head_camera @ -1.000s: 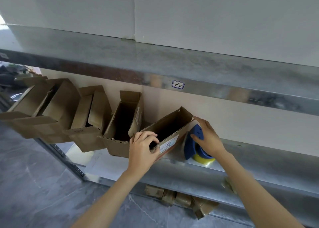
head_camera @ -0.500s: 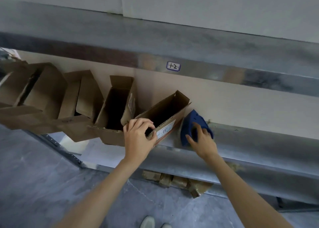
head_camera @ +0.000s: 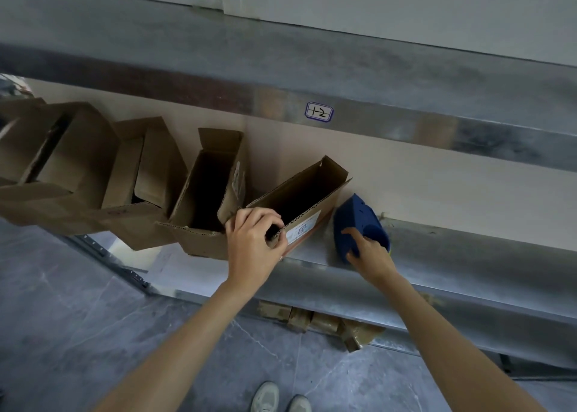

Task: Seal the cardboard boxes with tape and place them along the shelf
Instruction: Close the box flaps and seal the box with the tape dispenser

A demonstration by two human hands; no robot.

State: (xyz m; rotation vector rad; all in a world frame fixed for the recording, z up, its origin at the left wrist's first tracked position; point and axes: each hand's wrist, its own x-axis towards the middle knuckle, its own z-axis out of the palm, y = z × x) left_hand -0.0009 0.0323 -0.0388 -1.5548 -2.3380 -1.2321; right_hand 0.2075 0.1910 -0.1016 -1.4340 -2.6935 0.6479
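Pinching the near corner of the open cardboard box (head_camera: 315, 213) with our left hand (head_camera: 253, 244); it sits angled on the shelf (head_camera: 468, 255). Right hand (head_camera: 370, 254) curled round the tape dispenser (head_camera: 356, 219) beside it.

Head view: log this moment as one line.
left hand: grips box rim | right hand: holds dispenser on shelf | box: open, untaped, left of dispenser

A stockroom: labelled metal shelving (head_camera: 437, 255), cardboard boxes (head_camera: 206, 193), tiled floor (head_camera: 62, 333)
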